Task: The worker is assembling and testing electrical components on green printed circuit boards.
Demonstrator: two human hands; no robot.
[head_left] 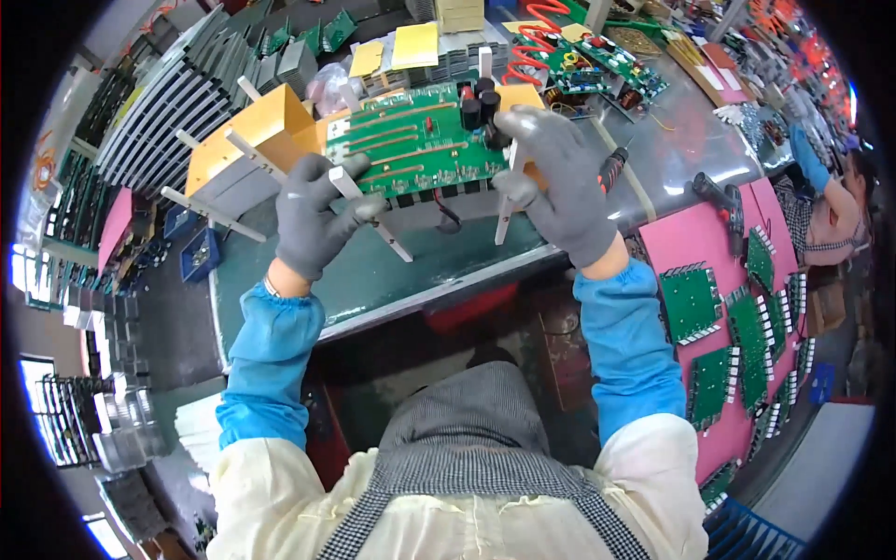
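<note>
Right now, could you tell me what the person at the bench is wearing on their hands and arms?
Both the left hand and the right hand wear grey knitted gloves. Each forearm is covered by a bright blue oversleeve, gathered at the wrist, over cream sleeves. A grey checked apron with straps covers the front.
</note>
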